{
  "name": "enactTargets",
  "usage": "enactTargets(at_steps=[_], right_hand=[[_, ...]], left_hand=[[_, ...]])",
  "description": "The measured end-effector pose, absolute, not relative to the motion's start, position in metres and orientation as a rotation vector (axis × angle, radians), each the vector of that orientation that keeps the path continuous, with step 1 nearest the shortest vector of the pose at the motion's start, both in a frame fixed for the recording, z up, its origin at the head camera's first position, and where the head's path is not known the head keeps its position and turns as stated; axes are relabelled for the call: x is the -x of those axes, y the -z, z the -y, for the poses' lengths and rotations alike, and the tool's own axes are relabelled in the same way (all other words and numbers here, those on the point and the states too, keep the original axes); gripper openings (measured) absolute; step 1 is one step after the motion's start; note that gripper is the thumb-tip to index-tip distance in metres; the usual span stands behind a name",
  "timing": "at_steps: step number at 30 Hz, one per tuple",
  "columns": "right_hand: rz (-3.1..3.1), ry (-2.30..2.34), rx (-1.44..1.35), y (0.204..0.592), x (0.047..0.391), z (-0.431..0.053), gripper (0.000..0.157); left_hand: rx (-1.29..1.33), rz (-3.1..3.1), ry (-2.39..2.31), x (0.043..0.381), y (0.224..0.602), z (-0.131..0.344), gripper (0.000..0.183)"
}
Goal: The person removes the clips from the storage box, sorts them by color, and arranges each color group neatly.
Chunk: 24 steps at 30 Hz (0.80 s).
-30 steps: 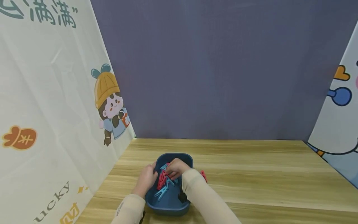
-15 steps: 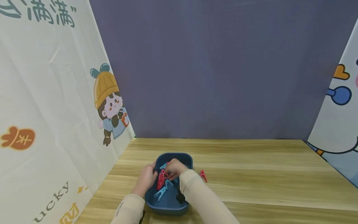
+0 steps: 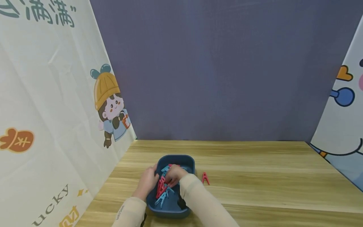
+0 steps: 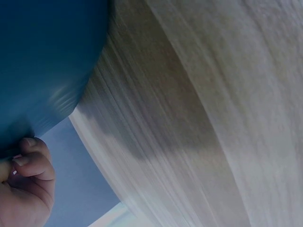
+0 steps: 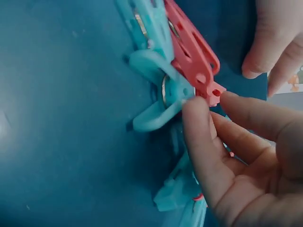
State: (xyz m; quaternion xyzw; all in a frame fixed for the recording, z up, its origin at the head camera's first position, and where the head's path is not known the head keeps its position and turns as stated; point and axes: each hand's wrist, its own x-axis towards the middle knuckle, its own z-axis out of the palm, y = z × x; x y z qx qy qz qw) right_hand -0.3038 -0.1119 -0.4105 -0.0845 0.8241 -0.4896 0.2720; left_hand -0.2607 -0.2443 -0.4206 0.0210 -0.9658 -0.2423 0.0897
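Note:
A dark blue plastic box (image 3: 168, 212) holds several red and light blue clothespins. My left hand (image 3: 147, 182) grips the box's left wall; in the left wrist view, curled fingers (image 4: 35, 163) lie at its edge. Inside the box, my right hand (image 3: 175, 175) reaches among the clothespins. The right wrist view has thumb and index finger pinching the end of a red clothespin (image 5: 196, 56). A light blue clothespin (image 5: 177, 90) lies right at the thumb tip, its handles spread toward the box floor. More light blue clothespins (image 5: 177, 191) sit below, partly hidden by the hand.
A single red clothespin (image 3: 205, 178) lies on the wooden table (image 3: 255, 176), right of the box. Behind the table hangs a grey-blue backdrop (image 3: 212, 69). Printed white panels (image 3: 62, 104) stand at the left and right sides.
My right hand has shifted slightly toward the near side of the box, and clothespins there have moved a little. The left hand keeps its place on the box.

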Motion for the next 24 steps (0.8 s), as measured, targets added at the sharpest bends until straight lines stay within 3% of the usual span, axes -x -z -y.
enactTargets(at_steps=[24], right_hand=[[-2.183,1.372,0.367,0.409,0.298,0.103,0.009]], left_hand=[[-0.073,2.887,0.748,0.261,0.421,0.247,0.047]])
